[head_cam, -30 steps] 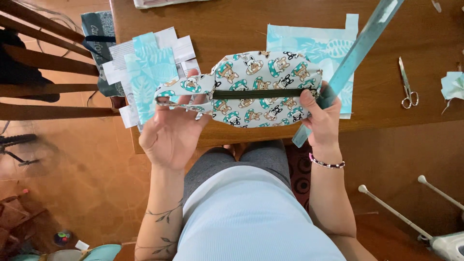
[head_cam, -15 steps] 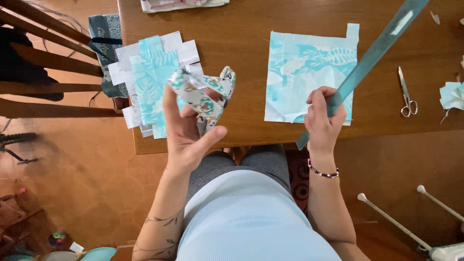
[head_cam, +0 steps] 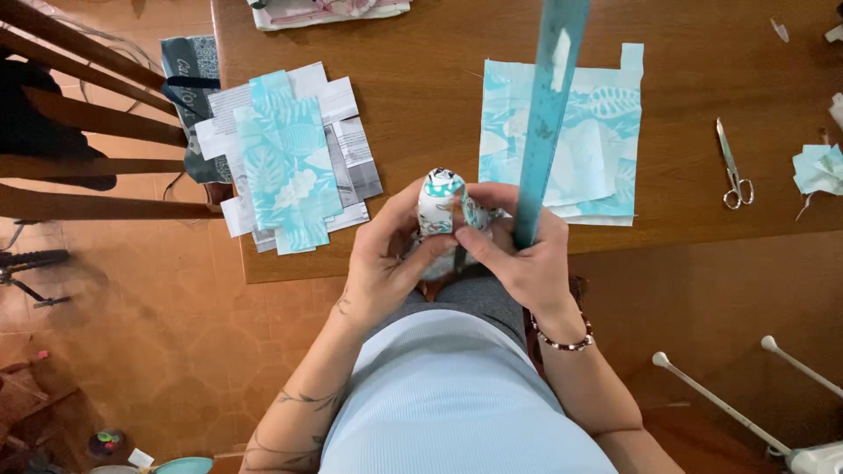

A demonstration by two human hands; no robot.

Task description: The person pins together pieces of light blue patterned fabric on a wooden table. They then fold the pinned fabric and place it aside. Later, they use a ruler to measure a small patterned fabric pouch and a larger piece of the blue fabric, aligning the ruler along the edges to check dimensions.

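The bunched printed fabric pouch (head_cam: pixel 442 206) sits over the table (head_cam: pixel 421 105) edge, pinched between both hands. The left hand (head_cam: pixel 382 263) has its grip clamped around it; the right hand (head_cam: pixel 518 259) presses it while clasping a long teal ruler (head_cam: pixel 546 105) upright. Scissors (head_cam: pixel 731 167) lie well apart.

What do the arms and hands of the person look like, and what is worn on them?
Both arms are bare, with no sleeves and no gloves. The left forearm carries dark line tattoos, like thin stems or leaves, and a small dark mark sits near the wrist of the left hand. At the wrist of the right hand there is a bead bracelet of dark and pale beads. No rings are visible.
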